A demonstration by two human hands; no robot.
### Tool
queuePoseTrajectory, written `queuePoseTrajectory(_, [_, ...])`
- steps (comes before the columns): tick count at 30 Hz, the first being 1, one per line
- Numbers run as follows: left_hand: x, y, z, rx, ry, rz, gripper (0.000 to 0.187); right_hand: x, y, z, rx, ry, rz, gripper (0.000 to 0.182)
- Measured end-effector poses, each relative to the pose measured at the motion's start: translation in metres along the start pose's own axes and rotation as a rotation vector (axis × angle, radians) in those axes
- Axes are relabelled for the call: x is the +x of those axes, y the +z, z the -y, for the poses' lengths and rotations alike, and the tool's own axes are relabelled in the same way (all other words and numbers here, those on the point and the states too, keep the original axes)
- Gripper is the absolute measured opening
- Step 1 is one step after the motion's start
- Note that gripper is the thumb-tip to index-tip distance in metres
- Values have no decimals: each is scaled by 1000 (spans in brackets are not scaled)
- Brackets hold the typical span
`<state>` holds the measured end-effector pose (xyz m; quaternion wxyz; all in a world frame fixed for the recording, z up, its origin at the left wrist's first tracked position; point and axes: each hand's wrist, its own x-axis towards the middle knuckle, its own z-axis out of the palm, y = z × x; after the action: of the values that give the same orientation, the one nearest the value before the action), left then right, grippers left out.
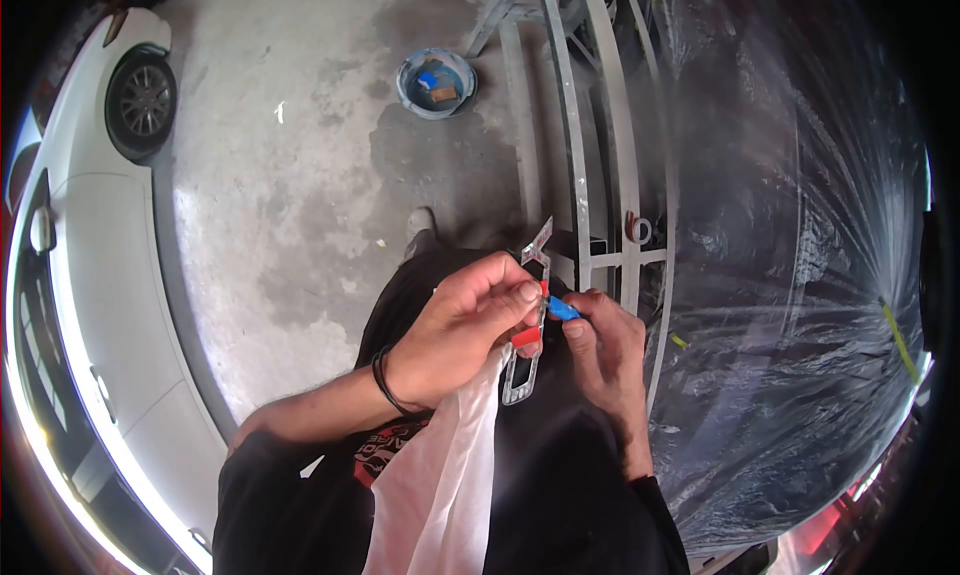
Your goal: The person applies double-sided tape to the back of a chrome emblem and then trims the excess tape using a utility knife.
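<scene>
left hand (462, 327) hides much of the metal tool (528, 320).

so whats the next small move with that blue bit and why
Probably press the blue piece on toward the metal tool: the right hand pinches it right at the tool's edge, while the left hand holds the tool and a white cloth.

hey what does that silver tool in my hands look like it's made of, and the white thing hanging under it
The silver tool looks like bare metal: flat, grey, with cut-out slots and a dull shine, plus red and blue parts, probably plastic. The white sheet under your left hand looks like thin cloth or plastic film; its soft folds leave that open.
</scene>
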<state>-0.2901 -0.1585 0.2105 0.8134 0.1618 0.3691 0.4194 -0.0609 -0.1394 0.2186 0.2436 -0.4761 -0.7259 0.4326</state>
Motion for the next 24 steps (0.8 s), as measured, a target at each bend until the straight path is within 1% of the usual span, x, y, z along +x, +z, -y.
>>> queuePoseTrajectory(3, [0,-1,-1,52,11,17,20,-1,0,-1,-5,14,-2,21])
queuePoseTrajectory(6, [1,0,1,34,19,4,20,0,-1,-1,-11,8,-22,21])
queuePoseTrajectory(9, [2,-1,0,1,8,37,21,0,0,-4,-13,7,-21,21])
queuePoseTrajectory(12, [0,0,-3,-73,-33,42,22,-4,1,-20,-8,-3,-35,22])
queuePoseTrajectory(14, [-1,0,-7,-17,-47,19,22,-9,0,-38,54,132,-41,22])
queuePoseTrajectory(15, [1,-3,-7,-18,-41,15,22,-6,-1,-35,54,126,-36,22])
queuePoseTrajectory(17, [2,-8,-2,-8,-100,-4,21,-9,-3,-23,125,115,-43,22])
queuePoseTrajectory(19, [3,-2,-5,-41,-85,18,20,-2,2,-18,120,28,-4,22])
queuePoseTrajectory(21, [2,0,-6,-36,-74,-8,20,3,3,-14,116,50,49,23])
queuePoseTrajectory(24, [2,-4,-3,-27,-63,4,21,4,8,-13,129,13,-3,23])
